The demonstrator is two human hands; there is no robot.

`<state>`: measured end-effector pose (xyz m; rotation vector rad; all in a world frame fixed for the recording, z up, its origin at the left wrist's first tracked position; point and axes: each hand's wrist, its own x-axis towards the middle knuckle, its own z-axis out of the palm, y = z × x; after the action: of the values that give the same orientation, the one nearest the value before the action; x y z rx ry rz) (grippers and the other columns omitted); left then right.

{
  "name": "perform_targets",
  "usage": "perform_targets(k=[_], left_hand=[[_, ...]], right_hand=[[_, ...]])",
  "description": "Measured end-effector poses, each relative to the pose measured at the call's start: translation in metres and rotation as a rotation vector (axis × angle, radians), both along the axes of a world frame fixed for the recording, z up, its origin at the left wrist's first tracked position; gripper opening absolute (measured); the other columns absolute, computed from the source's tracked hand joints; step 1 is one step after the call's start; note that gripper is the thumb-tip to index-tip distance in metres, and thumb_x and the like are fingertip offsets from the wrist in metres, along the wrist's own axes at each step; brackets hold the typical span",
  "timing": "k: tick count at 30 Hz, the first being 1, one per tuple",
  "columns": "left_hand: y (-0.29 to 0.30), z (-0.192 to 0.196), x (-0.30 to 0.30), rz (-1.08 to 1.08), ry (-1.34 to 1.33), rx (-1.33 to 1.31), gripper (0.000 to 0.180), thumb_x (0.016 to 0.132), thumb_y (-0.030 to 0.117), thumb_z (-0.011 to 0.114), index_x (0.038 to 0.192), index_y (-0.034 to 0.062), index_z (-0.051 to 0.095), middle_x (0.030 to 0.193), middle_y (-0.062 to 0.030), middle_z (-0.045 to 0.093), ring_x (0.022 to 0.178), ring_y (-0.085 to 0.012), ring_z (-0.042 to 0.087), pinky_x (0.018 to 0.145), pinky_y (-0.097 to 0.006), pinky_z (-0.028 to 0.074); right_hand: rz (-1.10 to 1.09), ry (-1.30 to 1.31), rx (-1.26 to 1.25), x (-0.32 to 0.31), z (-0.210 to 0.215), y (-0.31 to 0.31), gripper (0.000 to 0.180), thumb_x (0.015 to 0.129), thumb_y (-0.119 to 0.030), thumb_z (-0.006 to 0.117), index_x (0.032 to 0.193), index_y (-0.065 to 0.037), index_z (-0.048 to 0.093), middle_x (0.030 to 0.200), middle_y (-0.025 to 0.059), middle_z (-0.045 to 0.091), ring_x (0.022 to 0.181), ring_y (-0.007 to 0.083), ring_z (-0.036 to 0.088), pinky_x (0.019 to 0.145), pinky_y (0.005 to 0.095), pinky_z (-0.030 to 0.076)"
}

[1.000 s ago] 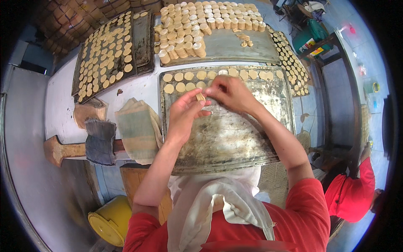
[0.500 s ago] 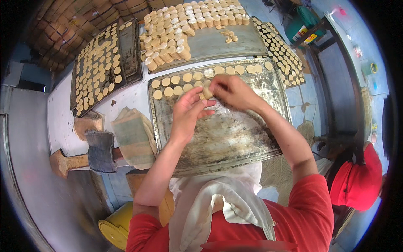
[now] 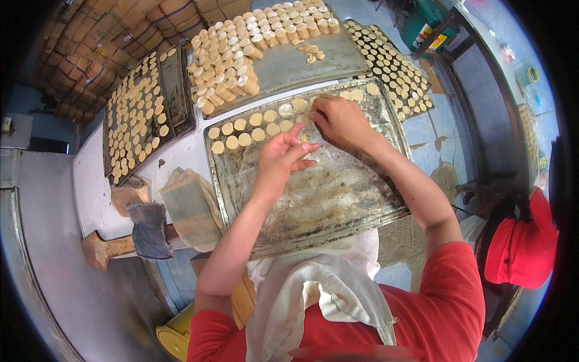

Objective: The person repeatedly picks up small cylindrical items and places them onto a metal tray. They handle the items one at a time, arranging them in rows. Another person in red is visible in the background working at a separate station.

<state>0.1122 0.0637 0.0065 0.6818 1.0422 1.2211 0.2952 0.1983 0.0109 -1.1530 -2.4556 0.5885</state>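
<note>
Dough discs (image 3: 240, 124) line the far side of the metal tray (image 3: 313, 193); fingers of the left hand (image 3: 276, 161) clamp a small disc stack (image 3: 304, 139); the right hand's (image 3: 345, 120) grip is hidden. Best laid singly, flat, without overlap.

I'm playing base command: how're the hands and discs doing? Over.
Left hand holding small pale stack. Right hand by pale discs on tray. In the way: right hand, hiding part of a row.
</note>
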Motion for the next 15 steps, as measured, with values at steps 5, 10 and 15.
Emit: perform_targets(k=[5, 10, 15], left_hand=[[0.002, -0.002, 0.005, 0.027, 0.019, 0.040, 0.009, 0.108, 0.008, 0.072, 0.108, 0.0030, 0.065, 0.155, -0.0250, 0.059, 0.127, -0.0323, 0.074, 0.094, -0.040, 0.067], [0.004, -0.004, 0.009, 0.007, 0.028, 0.012, 0.007, 0.109, 0.005, 0.069, 0.109, 0.0007, 0.064, 0.124, -0.0150, 0.072, 0.126, -0.0293, 0.074, 0.094, -0.041, 0.068], [0.008, -0.005, 0.015, 0.007, 0.028, 0.030, 0.006, 0.110, 0.006, 0.069, 0.109, 0.0009, 0.066, 0.126, -0.0158, 0.072, 0.128, -0.0286, 0.073, 0.098, -0.041, 0.068]], right_hand=[[0.031, -0.056, -0.101, 0.024, 0.012, -0.001, 0.031, 0.103, -0.032, 0.074, 0.097, -0.002, 0.076, 0.085, 0.0213, 0.075, 0.084, 0.0416, 0.075, 0.074, 0.0507, 0.056], [0.164, 0.258, -0.307, 0.028, 0.016, -0.015, 0.029, 0.105, -0.030, 0.078, 0.103, -0.002, 0.073, 0.080, 0.0104, 0.070, 0.074, 0.0188, 0.061, 0.069, 0.0371, 0.050], [0.179, 0.270, -0.488, 0.030, 0.020, -0.018, 0.023, 0.100, -0.029, 0.075, 0.102, -0.006, 0.078, 0.096, 0.0179, 0.079, 0.090, 0.0404, 0.074, 0.080, 0.0485, 0.057]])
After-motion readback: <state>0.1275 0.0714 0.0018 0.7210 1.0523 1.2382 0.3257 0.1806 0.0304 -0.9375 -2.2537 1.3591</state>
